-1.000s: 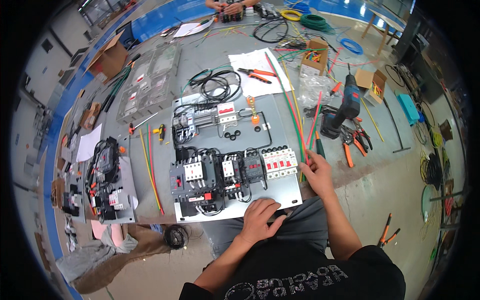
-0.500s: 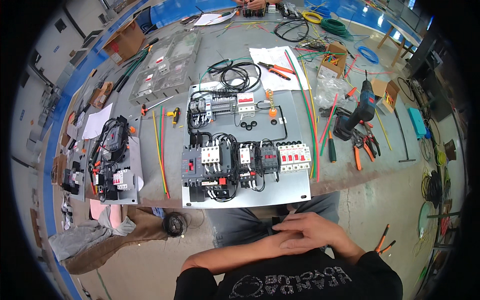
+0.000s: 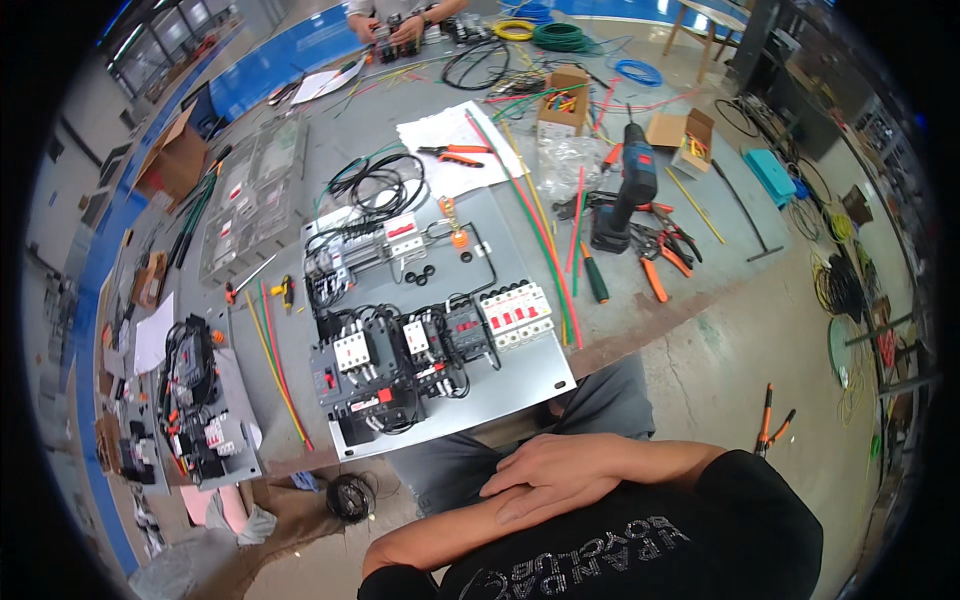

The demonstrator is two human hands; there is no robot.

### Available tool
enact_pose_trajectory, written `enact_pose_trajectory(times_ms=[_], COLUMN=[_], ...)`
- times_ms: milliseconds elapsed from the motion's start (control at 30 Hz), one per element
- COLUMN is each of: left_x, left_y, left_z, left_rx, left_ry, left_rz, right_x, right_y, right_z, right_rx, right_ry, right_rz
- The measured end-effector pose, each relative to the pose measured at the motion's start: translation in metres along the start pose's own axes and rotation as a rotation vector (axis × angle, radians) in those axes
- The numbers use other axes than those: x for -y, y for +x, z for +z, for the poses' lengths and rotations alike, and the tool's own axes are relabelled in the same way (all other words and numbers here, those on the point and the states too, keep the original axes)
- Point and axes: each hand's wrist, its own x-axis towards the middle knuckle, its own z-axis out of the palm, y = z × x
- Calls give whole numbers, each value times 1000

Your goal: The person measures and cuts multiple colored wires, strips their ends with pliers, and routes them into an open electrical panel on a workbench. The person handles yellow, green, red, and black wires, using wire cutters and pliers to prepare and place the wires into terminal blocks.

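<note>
My arms are crossed in front of my body at the near table edge. My right hand (image 3: 553,465) lies over my left forearm (image 3: 445,523), its fingers stretched out and holding nothing. My left hand is mostly hidden beneath the right hand and forearm, so its fingers cannot be made out. Just beyond my hands, a metal mounting plate (image 3: 508,393) lies on the table. It carries a black moulded circuit breaker (image 3: 328,380), white-topped contactors (image 3: 352,351), a row of white breakers with red switches (image 3: 517,317) and black wiring. Neither hand touches it.
To the right lie a cordless drill (image 3: 637,175), a green-handled screwdriver (image 3: 596,280) and orange-handled pliers (image 3: 652,278). A second wired plate (image 3: 238,392) is at left. Clear plastic cases (image 3: 240,215) stand farther back. Another person's hands (image 3: 405,30) work at the far edge.
The view has turned, so the table and plate appear tilted and shifted left. My right hand appears farther left over my left forearm. More of the other person shows.
</note>
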Motion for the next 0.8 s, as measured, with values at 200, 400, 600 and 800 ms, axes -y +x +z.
enact_pose_trajectory(times_ms=[200, 400, 600, 800], left_x=[-27, -42, -45, -50], left_y=[31, 57, 44, 38], left_z=[4, 19, 30, 17], left_rx=[73, 245, 279, 185], left_ry=[447, 817, 683, 380], left_rz=[91, 101, -10, -89], right_x=[-30, -49, -64, -49], right_y=[-10, -31, -48, -29], right_z=[14, 13, 22, 11], right_rx=[4, -29, -102, -66], right_ry=[133, 310, 451, 230], right_rz=[75, 235, 279, 37])
